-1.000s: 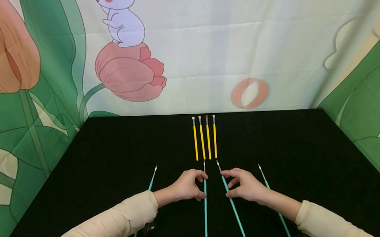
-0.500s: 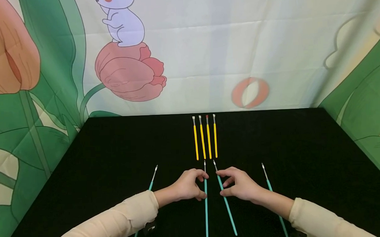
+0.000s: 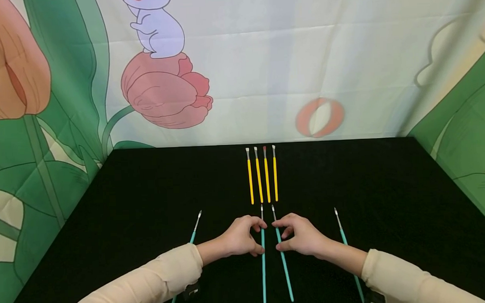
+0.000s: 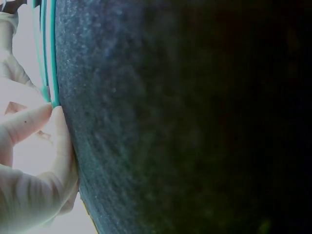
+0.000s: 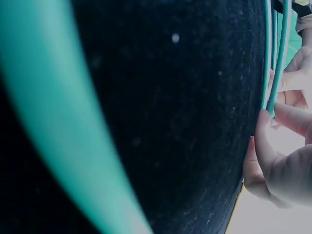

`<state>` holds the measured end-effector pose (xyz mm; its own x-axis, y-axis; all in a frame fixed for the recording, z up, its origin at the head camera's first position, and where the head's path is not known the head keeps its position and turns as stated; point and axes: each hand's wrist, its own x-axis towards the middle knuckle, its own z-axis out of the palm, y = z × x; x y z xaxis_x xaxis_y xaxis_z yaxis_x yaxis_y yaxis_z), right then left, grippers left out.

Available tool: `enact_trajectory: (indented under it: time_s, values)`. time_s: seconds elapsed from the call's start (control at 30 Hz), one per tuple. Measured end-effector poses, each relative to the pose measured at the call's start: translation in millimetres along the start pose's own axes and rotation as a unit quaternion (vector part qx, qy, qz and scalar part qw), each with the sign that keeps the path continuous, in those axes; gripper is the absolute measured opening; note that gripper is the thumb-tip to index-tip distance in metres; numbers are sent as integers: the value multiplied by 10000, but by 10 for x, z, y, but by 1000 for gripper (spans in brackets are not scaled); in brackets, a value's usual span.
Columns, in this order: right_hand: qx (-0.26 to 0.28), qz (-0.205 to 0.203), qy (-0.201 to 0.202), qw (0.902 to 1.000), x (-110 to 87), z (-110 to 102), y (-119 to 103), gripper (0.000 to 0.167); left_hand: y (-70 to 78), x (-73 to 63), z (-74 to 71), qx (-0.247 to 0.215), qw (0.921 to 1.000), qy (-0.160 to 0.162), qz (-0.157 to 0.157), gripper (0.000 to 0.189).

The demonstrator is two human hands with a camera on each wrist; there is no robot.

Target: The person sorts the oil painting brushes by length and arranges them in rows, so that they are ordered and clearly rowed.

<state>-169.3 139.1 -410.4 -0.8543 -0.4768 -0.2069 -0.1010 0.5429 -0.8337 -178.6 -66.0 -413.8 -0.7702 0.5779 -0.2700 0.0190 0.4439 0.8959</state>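
In the head view, two teal-handled paintbrushes lie close together at the middle of the black table. My left hand [image 3: 240, 237] holds the left paintbrush [image 3: 264, 278] by thumb and fingertips on its upper handle. My right hand [image 3: 303, 236] pinches the other paintbrush [image 3: 286, 277], which slants slightly, its bristle end nearer the left one. Each wrist view shows fingertips at a thin teal handle, with my left hand [image 4: 36, 187] and right hand [image 5: 287, 170] at the edges. A third teal paintbrush [image 3: 192, 236] is partly under the left forearm, and a fourth [image 3: 343, 237] partly behind the right.
Several yellow-handled paintbrushes [image 3: 268, 182] lie side by side beyond my hands, bristles pointing away. The black table [image 3: 147, 186] ends at a printed curtain [image 3: 248, 80] at the back. A teal handle [image 5: 73, 122] looms close in the right wrist view.
My right hand has moved left with its paintbrush, bringing it closer to the left one and turning it nearer to upright in the head view. The left hand has stayed in place.
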Motion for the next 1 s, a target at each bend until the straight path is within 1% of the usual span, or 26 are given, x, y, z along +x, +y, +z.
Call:
enact_trajectory:
  time_s: [0.23,0.4,0.5,0.6,0.73,1.0]
  values:
    - [221,159,-213,9994,-31,-80,-3,56,30,-36,-13,-79,9999,-98,34,51]
    - [258,-7,-335,9991,-85,-163,-17,53,47,-107,-77,158,9998,-81,99,58]
    - [298,-107,-306,9990,-119,-206,-25,52,33,-155,-119,237,9994,-65,241,61]
    - [328,-132,-172,9992,-154,-246,-36,51,12,-199,-157,319,9985,-30,444,63]
    - [382,-217,-78,9990,-209,-302,-21,53,25,-262,-188,347,9973,13,648,66]
    - [629,-509,-247,9964,-303,-417,4,55,46,-367,-258,-128,9963,-49,849,68]
